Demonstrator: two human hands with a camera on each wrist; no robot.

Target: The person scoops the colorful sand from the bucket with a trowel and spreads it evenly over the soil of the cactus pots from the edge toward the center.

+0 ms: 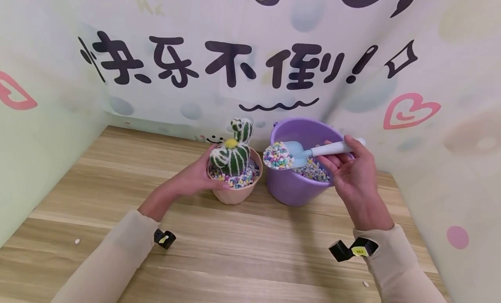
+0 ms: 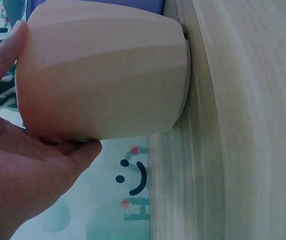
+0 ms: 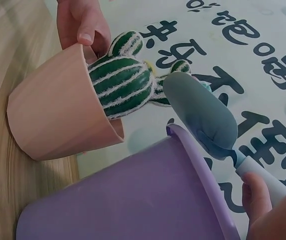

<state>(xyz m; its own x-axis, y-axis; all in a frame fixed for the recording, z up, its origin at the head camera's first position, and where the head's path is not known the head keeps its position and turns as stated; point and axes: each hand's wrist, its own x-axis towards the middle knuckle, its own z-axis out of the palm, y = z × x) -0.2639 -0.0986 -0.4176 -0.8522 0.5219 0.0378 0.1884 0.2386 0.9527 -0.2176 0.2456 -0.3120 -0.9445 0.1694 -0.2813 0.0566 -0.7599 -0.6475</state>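
Observation:
A peach-coloured flower pot (image 1: 233, 196) stands on the table, with a green, white-striped cactus (image 1: 236, 161) set in colourful pebbles (image 1: 242, 180). My left hand (image 1: 195, 174) grips the pot from its left side, thumb along the near rim. In the left wrist view the fingers curl round the pot's wall (image 2: 107, 75). My right hand (image 1: 354, 177) holds the white handle of a small light-blue shovel (image 1: 299, 154). Colourful pebbles heap its blade, which is over the left rim of a purple bucket (image 1: 293, 192). More pebbles (image 1: 313, 170) lie inside the bucket.
The wooden table (image 1: 242, 259) meets a printed cloth backdrop (image 1: 219, 98) just behind the pot and bucket. Single pale pebbles lie at the table's left (image 1: 77, 241) and near right (image 1: 365, 284). Cloth walls stand at both sides.

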